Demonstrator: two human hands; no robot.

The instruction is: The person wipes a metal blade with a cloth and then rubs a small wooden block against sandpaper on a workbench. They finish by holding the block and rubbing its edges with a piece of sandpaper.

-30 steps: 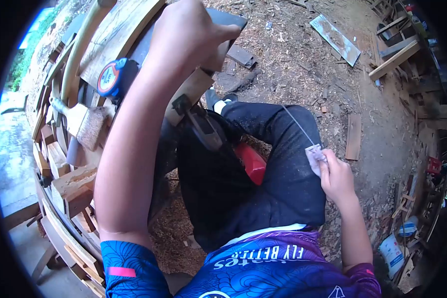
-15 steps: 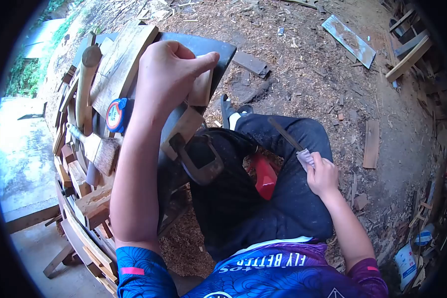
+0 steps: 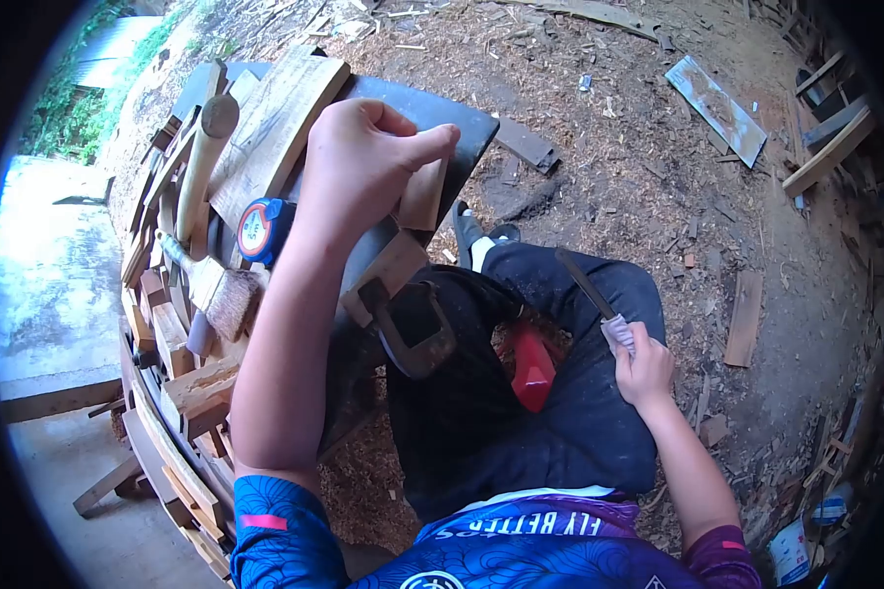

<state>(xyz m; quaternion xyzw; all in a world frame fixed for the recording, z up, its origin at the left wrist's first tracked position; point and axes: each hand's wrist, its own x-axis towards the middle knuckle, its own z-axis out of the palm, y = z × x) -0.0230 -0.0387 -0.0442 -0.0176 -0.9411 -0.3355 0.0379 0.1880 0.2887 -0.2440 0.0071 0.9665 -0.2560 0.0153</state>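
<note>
My right hand [image 3: 646, 367] grips a narrow, dark file [image 3: 583, 283] by its pale cloth-wrapped handle [image 3: 618, 334], above my right thigh. My left hand [image 3: 371, 169] is raised over the dark bench top [image 3: 452, 116], fingers curled and thumb stretched forward against them. What it pinches, if anything, is hidden. Just below that hand is a small wood block [image 3: 422, 196]. Nearer to me, a metal C-clamp [image 3: 413, 344] sits on another wood block [image 3: 395, 267] at the bench edge. A blue and orange tape measure [image 3: 263, 232] lies beside my left forearm.
A wooden mallet [image 3: 206, 147], a wide brush [image 3: 224, 294] and a plank [image 3: 290, 123] lie left of my arm among stacked wood offcuts. Something red [image 3: 532, 378] shows between my legs. Shavings cover the ground, with a pale board [image 3: 717, 110] lying farther off.
The camera view has shifted, so the bench and ground appear farther right and slightly lower. Both hands keep nearly the same pose, the right still holding the file.
</note>
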